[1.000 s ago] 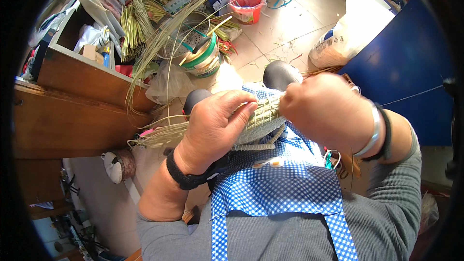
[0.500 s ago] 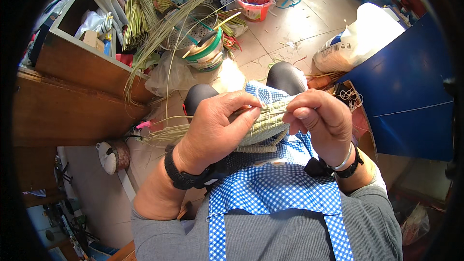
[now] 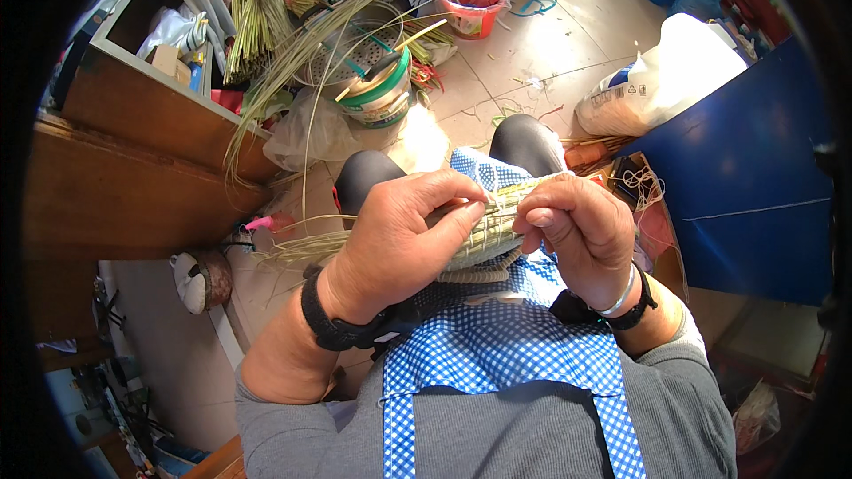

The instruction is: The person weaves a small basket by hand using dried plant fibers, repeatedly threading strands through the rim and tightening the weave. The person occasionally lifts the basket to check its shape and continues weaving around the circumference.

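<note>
Over my lap lies a partly woven piece of pale green grass stems [image 3: 486, 238], stitched across in rows, with a coiled edge beneath. My left hand [image 3: 399, 235] is closed on its left part, thumb and forefinger pinching near the top row. Loose grass ends [image 3: 306, 249] stick out to the left behind that hand. At the piece's right end is my right hand [image 3: 581, 229], its thumb and forefinger pressed together; whatever they pinch is too small to make out. A blue checked apron [image 3: 506, 346] lies under the work.
Ahead on the left are grass bundles [image 3: 257, 27], a metal strainer [image 3: 333, 62] and a green-rimmed bucket [image 3: 382, 102]. A red bin [image 3: 472, 7] stands farther off. A wooden cabinet [image 3: 160, 142] borders the left, a blue panel [image 3: 745, 177] the right, with a white sack [image 3: 661, 80] beside it.
My right hand has shifted slightly left, closer to my left hand, with its fingers more curled over the woven piece. My left hand keeps nearly the same place and grip.
</note>
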Available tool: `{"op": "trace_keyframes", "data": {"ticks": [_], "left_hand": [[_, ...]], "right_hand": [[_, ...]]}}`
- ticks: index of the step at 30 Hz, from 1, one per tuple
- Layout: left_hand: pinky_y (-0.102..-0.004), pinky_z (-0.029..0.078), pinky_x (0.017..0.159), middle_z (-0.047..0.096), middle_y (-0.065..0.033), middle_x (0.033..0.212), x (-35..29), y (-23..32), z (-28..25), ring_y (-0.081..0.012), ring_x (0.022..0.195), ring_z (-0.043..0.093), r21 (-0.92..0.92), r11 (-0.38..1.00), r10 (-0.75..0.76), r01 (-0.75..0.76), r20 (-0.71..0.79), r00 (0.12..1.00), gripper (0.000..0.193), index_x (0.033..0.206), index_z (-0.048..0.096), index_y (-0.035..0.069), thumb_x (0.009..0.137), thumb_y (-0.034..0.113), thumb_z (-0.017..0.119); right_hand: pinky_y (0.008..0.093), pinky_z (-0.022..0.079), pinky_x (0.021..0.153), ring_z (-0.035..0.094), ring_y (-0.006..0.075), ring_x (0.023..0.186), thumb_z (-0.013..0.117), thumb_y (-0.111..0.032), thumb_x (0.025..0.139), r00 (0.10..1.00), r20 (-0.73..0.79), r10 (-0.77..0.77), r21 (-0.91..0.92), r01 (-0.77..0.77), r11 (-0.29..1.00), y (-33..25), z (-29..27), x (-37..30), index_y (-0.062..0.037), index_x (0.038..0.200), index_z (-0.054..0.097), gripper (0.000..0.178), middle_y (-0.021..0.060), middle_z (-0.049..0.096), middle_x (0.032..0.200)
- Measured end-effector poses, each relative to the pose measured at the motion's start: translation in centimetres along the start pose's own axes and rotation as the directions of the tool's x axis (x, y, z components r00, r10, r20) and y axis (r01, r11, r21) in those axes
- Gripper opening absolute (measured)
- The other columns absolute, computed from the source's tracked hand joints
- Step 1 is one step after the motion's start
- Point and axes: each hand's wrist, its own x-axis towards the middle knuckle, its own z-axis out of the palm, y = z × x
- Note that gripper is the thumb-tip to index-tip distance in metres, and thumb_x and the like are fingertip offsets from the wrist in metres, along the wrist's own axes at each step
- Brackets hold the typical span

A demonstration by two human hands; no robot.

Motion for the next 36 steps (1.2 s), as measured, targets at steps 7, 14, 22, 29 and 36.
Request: {"op": "trace_keyframes", "data": {"ticks": [7,14,22,29,36], "left_hand": [[-0.0287,0.052,0.072,0.069,-0.0131,0.087,-0.1,0.0,0.5,-0.0193,0.079,0.067,0.087,0.993,0.083,-0.080,-0.025,0.996,0.011,0.098,0.069,-0.003,0.089,0.001,0.065],[-0.0294,0.052,0.072,0.069,-0.0145,0.087,-0.1,0.0,0.5,-0.0209,0.078,0.068,0.098,0.991,0.100,-0.095,-0.047,0.994,0.011,0.098,0.069,-0.002,0.089,0.002,0.065],[-0.0293,0.052,0.072,0.070,-0.0142,0.087,-0.2,0.1,0.4,-0.0194,0.079,0.067,0.068,0.996,0.061,-0.058,-0.041,0.997,0.011,0.098,0.069,-0.003,0.089,0.002,0.065],[-0.0292,0.052,0.073,0.069,-0.0139,0.087,-0.1,0.1,0.3,-0.0196,0.079,0.067,0.068,0.996,0.054,-0.052,-0.029,0.998,0.011,0.098,0.069,-0.003,0.089,0.002,0.065],[-0.0295,0.052,0.073,0.069,-0.0139,0.088,-0.2,0.0,0.4,-0.0200,0.080,0.067,0.079,0.995,0.067,-0.064,-0.036,0.997,0.011,0.098,0.069,-0.003,0.088,0.001,0.065]], "right_hand": [[0.0368,0.049,0.055,0.062,0.0280,0.064,0.073,-0.009,0.083,0.979,0.191,-0.068,-0.391,0.139,0.910,-0.2,0.4,1.0,-0.0049,0.089,0.062,0.014,0.0095,0.057,0.072],[0.0287,0.050,0.059,0.063,0.0178,0.068,0.070,-0.004,0.088,0.986,0.100,-0.130,-0.244,0.151,0.958,0.4,0.0,0.4,-0.0013,0.104,0.068,0.016,0.0089,0.063,0.087],[0.0213,0.046,0.053,0.057,0.0070,0.059,0.060,0.002,0.095,0.998,-0.058,0.031,0.014,-0.030,0.999,0.3,0.1,-0.7,-0.0003,0.099,0.065,0.007,0.0063,0.059,0.089],[0.0216,0.047,0.054,0.057,0.0072,0.060,0.059,0.003,0.095,0.998,-0.038,0.052,-0.018,-0.053,0.998,0.5,-0.2,-0.8,-0.0004,0.099,0.064,0.007,0.0071,0.059,0.090],[0.0287,0.050,0.057,0.061,0.0191,0.065,0.067,0.003,0.084,0.987,0.042,-0.156,-0.264,0.161,0.951,0.3,0.2,0.0,-0.0020,0.094,0.065,0.012,0.0091,0.058,0.084]]}}
